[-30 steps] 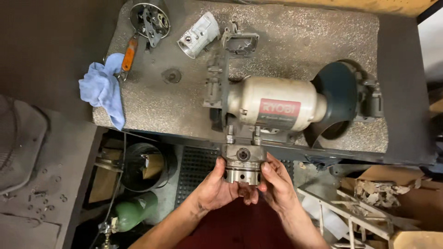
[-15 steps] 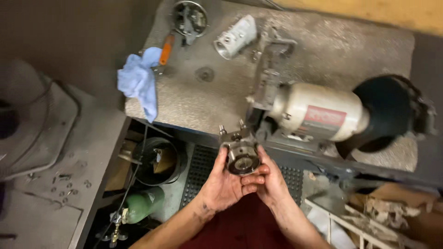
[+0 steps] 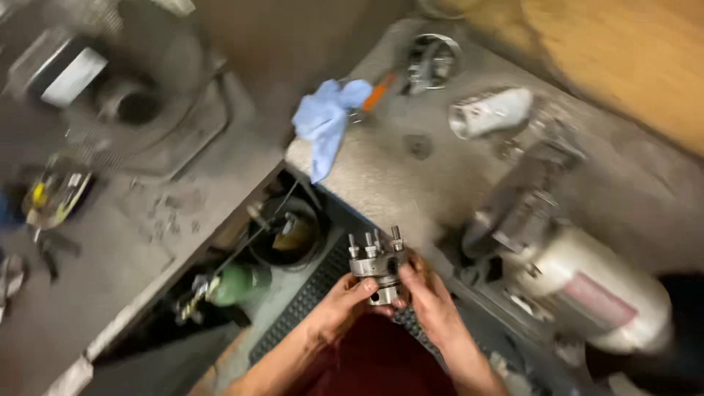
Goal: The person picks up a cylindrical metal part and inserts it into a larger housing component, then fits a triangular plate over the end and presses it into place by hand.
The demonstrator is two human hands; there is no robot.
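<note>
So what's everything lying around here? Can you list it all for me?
metal chuck: one, grey steel, studs up, held in both hands
bench grinder: one, cream body, right on workbench
workbench: one, speckled grey
rag: one, light blue, over the bench corner
orange-handled tool: one, beside the rag
metal housing: one, silver, bench rear
green cylinder: one, under the bench
left hand: one, gripping the chuck
right hand: one, gripping the chuck

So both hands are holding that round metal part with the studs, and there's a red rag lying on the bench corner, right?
Not quite: the rag is light blue, not red, as the head view shows. Both hands, left and right, do hold the studded round metal part.
</note>
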